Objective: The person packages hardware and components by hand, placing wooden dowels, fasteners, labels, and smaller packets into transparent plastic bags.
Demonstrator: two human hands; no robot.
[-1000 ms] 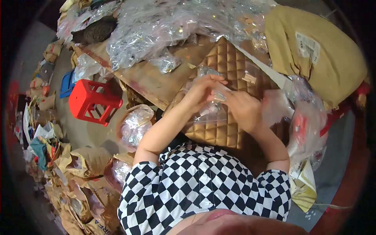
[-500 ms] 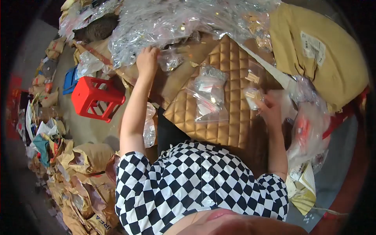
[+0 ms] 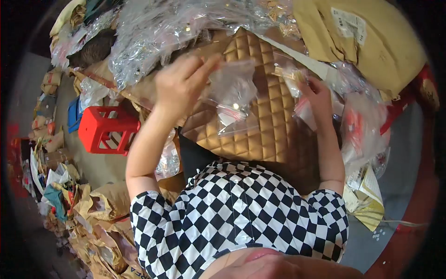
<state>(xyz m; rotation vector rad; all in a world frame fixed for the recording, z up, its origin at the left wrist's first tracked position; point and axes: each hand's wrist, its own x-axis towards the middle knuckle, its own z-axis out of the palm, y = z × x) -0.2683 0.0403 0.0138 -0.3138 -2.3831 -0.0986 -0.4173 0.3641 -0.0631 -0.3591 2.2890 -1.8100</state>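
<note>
My left hand (image 3: 181,83) is raised over the left edge of the quilted brown mat (image 3: 260,135), blurred by motion, its fingers together at the corner of a clear plastic bag (image 3: 234,86). Below that bag, small zip bags with red-and-white edges (image 3: 230,115) lie on the mat. My right hand (image 3: 317,95) is at the mat's right side, fingers pinched on a small clear bag with tan pieces (image 3: 292,76). Another clear bag with a red edge (image 3: 304,111) lies just under my right hand.
A heap of clear plastic bags (image 3: 162,28) covers the far side. A large tan sack (image 3: 367,37) stands at the far right. On the left are a red stool (image 3: 104,130), a dark striped cat (image 3: 93,49) and brown paper sacks (image 3: 109,200).
My left hand went to the far heap and has come back toward the mat. My right hand moved to the right with the small bag. The whole view has shifted slightly.
</note>
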